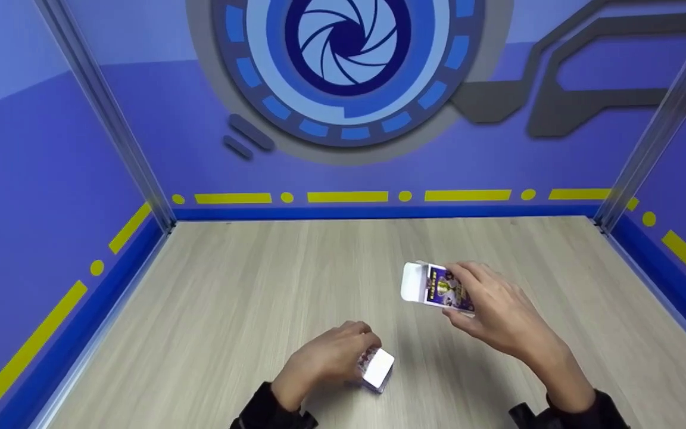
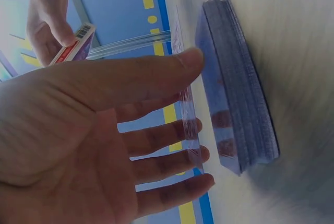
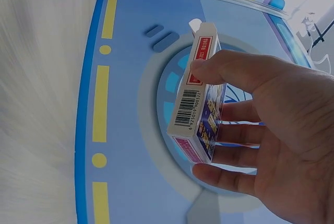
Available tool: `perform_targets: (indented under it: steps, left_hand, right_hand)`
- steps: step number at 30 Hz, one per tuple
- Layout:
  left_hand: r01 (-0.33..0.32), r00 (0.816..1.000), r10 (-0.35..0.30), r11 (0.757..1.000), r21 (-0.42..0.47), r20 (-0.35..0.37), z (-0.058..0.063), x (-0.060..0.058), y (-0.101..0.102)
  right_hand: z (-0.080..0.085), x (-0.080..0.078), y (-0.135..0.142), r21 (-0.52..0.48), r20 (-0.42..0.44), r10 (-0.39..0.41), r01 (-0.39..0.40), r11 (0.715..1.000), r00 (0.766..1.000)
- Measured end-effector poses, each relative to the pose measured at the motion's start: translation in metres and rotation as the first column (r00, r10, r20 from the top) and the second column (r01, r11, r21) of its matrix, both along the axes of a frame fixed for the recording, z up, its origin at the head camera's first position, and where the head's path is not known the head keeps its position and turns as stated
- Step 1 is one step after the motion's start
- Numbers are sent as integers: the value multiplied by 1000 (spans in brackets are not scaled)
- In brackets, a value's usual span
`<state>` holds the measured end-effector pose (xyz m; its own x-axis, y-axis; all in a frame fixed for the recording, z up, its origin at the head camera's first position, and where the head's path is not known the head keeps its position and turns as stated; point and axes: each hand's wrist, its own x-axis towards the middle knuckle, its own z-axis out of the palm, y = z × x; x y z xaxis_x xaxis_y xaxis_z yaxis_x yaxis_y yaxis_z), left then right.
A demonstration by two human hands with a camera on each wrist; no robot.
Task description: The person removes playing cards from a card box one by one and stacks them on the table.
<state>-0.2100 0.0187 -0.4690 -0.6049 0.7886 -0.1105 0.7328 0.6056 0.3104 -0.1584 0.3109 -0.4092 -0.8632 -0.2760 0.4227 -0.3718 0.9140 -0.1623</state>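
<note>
A small printed card box [image 1: 450, 290] is gripped by my right hand [image 1: 504, 313], raised above the table. Its white end flap [image 1: 413, 282] stands open toward the left. In the right wrist view the box [image 3: 195, 98] shows a barcode and a red label, with the thumb on that narrow side and the fingers behind. Lower and to the left, my left hand [image 1: 337, 354] is over a stack of cards [image 1: 377, 370] on the table. The left wrist view shows the stack [image 2: 237, 88] lying just beyond the fingertips, while thumb and fingers pinch a thin see-through card [image 2: 190, 114].
A pale wood-grain table [image 1: 259, 280] spreads under both hands. Blue printed panels [image 1: 349, 173] with yellow marks stand at the back and both sides. Metal corner posts [image 1: 111, 125] rise at the back left and back right.
</note>
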Motion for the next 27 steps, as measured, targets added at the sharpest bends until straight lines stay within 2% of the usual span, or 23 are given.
perform_targets:
  steps: [7, 15, 23, 27]
  left_hand:
    - [-4, 1000, 4, 1000, -14, 20, -7, -1, -1]
    - [3, 1000, -3, 999, -41, -2, -10, -2, 2]
    - [-31, 998, 34, 998, -51, 55, -8, 4, 3]
    - [-24, 998, 27, 999, -48, 59, -9, 7, 5]
  right_hand:
    - [0, 0, 0, -4, 7, 1, -1, 1000, 1000]
    - [0, 0, 0, -6, 7, -2, 2, 1000, 1000]
    - [-2, 0, 0, 20, -17, 14, -13, 1000, 1000]
    - [-2, 0, -1, 18, -10, 9, -8, 1000, 1000]
